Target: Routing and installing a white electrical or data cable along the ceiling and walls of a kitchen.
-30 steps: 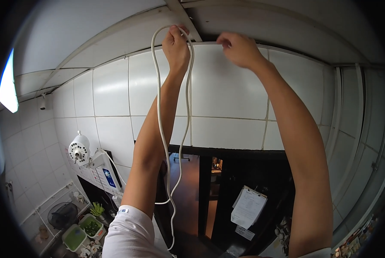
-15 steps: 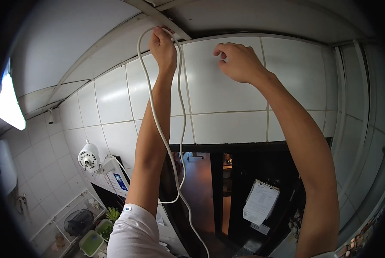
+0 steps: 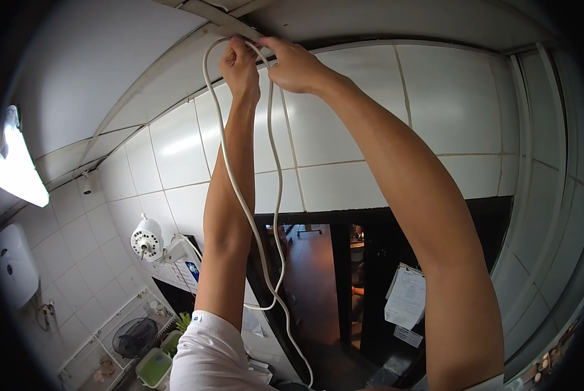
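High up at the join of the tiled wall and the ceiling, my left hand [image 3: 239, 73] is closed around a white cable [image 3: 232, 156]. From that hand the cable hangs down in a long narrow loop over my left forearm, then trails on to the lower edge. My right hand [image 3: 298, 67] is right beside the left one, its bent fingers meeting the cable where it curves down. The fingertips of both hands are partly hidden. A thin ceiling frame strip [image 3: 223, 18] runs just above them, bordering a dark gap.
Below the white tiles [image 3: 344, 124] is a dark-framed opening with a clipboard of papers [image 3: 406, 296]. A white wall fan [image 3: 147, 238] is mounted at the left. Lower left are a rack with green tubs [image 3: 153, 368]; a bright lamp [image 3: 18, 163] glows at far left.
My right hand has moved left and up from the bare tiles to the cable beside my left hand. The left hand keeps its hold, and the whole view has shifted slightly.
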`<act>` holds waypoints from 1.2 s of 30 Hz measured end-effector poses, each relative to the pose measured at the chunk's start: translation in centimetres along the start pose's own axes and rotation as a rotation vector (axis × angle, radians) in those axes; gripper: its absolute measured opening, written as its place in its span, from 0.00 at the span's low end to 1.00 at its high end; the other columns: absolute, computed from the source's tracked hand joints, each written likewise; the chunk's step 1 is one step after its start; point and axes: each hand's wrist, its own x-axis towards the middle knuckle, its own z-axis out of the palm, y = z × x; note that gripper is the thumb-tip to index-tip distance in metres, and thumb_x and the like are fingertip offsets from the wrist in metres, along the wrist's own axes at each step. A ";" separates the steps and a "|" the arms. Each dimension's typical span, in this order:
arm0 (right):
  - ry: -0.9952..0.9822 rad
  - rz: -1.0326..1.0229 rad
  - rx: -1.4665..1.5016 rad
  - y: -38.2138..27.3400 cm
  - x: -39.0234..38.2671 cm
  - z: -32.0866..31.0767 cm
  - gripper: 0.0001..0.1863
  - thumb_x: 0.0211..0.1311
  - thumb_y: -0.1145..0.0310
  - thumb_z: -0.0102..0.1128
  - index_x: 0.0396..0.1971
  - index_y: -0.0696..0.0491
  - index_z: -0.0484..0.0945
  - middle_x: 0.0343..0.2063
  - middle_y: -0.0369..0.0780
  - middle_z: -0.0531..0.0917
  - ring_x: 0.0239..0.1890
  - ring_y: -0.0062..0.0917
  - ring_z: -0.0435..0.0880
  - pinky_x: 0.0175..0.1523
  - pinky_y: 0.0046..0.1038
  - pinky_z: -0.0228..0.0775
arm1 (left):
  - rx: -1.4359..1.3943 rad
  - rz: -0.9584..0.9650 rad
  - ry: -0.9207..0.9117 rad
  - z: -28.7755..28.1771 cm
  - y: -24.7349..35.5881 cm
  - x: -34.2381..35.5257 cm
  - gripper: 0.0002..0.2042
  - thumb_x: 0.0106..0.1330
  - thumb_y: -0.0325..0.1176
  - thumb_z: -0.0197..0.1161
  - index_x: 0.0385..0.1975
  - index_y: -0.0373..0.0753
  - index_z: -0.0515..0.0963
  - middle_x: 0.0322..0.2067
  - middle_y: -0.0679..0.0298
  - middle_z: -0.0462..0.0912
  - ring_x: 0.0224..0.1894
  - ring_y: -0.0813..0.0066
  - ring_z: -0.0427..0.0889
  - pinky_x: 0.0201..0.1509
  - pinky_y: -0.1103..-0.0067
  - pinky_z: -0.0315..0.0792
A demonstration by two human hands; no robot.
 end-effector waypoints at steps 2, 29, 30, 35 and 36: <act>0.006 -0.124 0.111 -0.1 0.3 0.6 0.32 0.47 0.77 0.49 0.58 0.59 0.63 0.59 0.51 0.68 0.62 0.40 0.67 0.61 0.35 0.62 | -0.049 -0.003 0.004 -0.2 -0.3 0.4 0.17 0.72 0.41 0.52 0.31 0.31 0.77 0.27 0.62 0.79 0.29 0.78 0.76 0.35 0.82 0.72; 0.051 -0.290 0.191 0.1 2.0 -2.6 0.19 0.53 0.83 0.46 0.46 0.60 0.72 0.42 0.49 0.80 0.48 0.38 0.78 0.53 0.31 0.67 | -0.302 0.013 0.248 0.7 -3.1 -0.5 0.16 0.60 0.39 0.69 0.36 0.30 0.77 0.29 0.61 0.80 0.31 0.77 0.78 0.36 0.81 0.75; 0.046 -0.289 0.190 -0.1 2.0 -2.8 0.19 0.53 0.83 0.46 0.46 0.60 0.72 0.42 0.49 0.80 0.48 0.38 0.78 0.53 0.31 0.67 | -0.189 0.111 0.204 0.6 -2.9 -0.6 0.15 0.62 0.37 0.67 0.36 0.30 0.77 0.29 0.61 0.80 0.30 0.77 0.78 0.36 0.82 0.75; 0.030 -0.277 0.092 -0.8 2.1 -3.1 0.21 0.49 0.85 0.44 0.47 0.61 0.72 0.46 0.50 0.79 0.52 0.38 0.76 0.57 0.31 0.64 | 0.305 0.392 0.123 -0.5 -3.1 -0.5 0.07 0.64 0.29 0.58 0.36 0.33 0.79 0.28 0.61 0.82 0.29 0.76 0.78 0.36 0.80 0.72; 0.024 -0.274 0.094 -1.1 1.7 -3.2 0.21 0.49 0.85 0.44 0.47 0.61 0.72 0.46 0.50 0.79 0.52 0.38 0.76 0.57 0.31 0.64 | 0.309 0.386 0.127 -0.7 -2.7 -0.3 0.07 0.64 0.29 0.58 0.36 0.33 0.79 0.28 0.61 0.82 0.29 0.76 0.78 0.36 0.80 0.72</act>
